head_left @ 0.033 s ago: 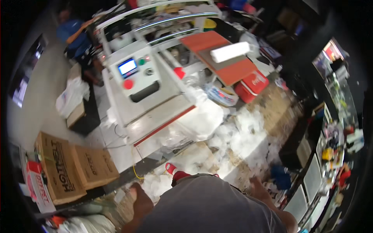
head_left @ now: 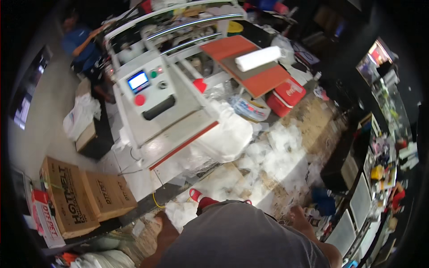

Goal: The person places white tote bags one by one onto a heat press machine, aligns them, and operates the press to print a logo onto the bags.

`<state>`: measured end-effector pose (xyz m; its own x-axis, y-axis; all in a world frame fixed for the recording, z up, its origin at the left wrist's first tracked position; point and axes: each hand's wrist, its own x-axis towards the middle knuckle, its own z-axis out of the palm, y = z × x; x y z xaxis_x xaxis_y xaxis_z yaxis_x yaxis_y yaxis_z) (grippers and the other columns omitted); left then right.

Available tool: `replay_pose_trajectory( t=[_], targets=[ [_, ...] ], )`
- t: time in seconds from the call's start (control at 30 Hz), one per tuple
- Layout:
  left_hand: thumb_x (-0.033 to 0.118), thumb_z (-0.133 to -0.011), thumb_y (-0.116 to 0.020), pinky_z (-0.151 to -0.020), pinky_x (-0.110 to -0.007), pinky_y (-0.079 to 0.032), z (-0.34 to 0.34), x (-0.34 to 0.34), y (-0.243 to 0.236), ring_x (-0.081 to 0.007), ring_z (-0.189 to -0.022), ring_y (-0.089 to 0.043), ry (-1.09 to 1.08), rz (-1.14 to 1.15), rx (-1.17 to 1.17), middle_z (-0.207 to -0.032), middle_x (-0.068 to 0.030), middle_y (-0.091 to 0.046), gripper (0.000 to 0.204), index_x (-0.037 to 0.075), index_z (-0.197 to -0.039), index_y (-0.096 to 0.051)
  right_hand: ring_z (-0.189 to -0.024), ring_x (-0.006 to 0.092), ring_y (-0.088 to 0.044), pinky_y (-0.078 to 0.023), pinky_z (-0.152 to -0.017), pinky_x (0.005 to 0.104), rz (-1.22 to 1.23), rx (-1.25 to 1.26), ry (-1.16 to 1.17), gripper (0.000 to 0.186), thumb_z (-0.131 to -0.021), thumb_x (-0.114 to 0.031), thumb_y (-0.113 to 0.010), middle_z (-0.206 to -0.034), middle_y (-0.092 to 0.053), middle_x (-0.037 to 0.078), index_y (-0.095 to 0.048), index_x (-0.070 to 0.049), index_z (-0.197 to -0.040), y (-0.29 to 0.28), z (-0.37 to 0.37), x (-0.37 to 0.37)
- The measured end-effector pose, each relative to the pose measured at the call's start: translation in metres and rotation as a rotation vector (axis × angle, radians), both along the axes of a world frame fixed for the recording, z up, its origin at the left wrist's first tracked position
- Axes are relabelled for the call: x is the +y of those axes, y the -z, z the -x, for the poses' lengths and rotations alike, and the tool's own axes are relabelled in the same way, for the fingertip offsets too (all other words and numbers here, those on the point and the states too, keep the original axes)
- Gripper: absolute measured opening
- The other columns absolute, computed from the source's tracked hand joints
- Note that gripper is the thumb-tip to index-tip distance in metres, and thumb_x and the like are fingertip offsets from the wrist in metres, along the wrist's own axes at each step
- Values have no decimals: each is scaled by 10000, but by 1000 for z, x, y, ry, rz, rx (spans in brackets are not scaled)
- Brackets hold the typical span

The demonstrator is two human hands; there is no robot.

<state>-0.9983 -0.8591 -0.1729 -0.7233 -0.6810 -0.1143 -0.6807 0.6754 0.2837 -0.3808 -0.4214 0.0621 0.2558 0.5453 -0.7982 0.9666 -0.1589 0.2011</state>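
Observation:
My left hand (head_left: 161, 219) hangs low beside the grey cloth of my shirt (head_left: 232, 236), over white scraps (head_left: 178, 214) on the floor. My right hand (head_left: 297, 213) hangs on the other side, nearest a dark blue item (head_left: 322, 203). Both hands are small and blurred, so their fingers and any contents are unclear. My red sandal (head_left: 195, 194) shows ahead of my body. A white machine with a lit control panel (head_left: 149, 85) stands in front of me, with an orange board (head_left: 214, 53) carrying a white roll (head_left: 258, 58).
A person in blue (head_left: 80, 47) reaches to the machine's far left. Cardboard boxes (head_left: 67, 196) lie lower left. A red cooler (head_left: 286, 96) sits under the board. A cluttered counter (head_left: 362, 201) runs along the right; a yellow cable (head_left: 158, 201) crosses the floor.
The machine, board and roll sit slightly further left in the picture, as my view has shifted a little. My hands hang in much the same places, slightly lower.

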Motion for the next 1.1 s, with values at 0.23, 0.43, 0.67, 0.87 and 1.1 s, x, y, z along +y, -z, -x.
replay_pose_trajectory(
  t=[0.23,0.43,0.67,0.87,1.1],
  targets=[
    [140,-845,-638,-768,-491,-547,-181,249,-76,-441,-872,-667,1452,-474,120,-896,-199,-693,151,53,-968,-629,-824,326,-717,-579,-666,436,-134,496,649,299,-907,-205,-599,-1022,-711,205,-661,22,-1091,98,-185,-36],
    [185,-875,-662,-758,-456,-565,-238,428,-162,-374,-878,-708,1647,-598,17,-922,-170,-732,168,92,-1016,-656,-610,325,-699,-555,-459,405,-276,816,1003,221,-904,-107,-522,-846,-710,192,-658,44,-991,156,-233,-61],
    [152,-897,-645,-728,-411,-572,-272,500,-202,-321,-799,-728,1889,-502,-20,-865,-176,-734,164,59,-1029,-675,-609,241,-658,-489,-498,408,-313,778,1375,160,-939,-203,-565,-801,-685,99,-652,-69,-935,174,-300,-161],
    [111,-892,-575,-706,-520,-534,-247,621,-284,-463,-839,-673,1790,-684,305,-865,-235,-693,141,87,-1023,-620,-684,226,-658,-508,-566,396,-460,632,1537,156,-924,-213,-602,-856,-686,101,-657,-70,-952,129,-292,-156],
    [250,-950,-646,-728,-437,-558,-108,807,-431,-369,-840,-709,1823,-647,623,-884,-194,-722,187,66,-975,-677,-771,207,-659,-530,-647,381,-531,578,1313,169,-905,-225,-646,-921,-687,104,-662,-71,-971,55,-281,0]
  ],
)
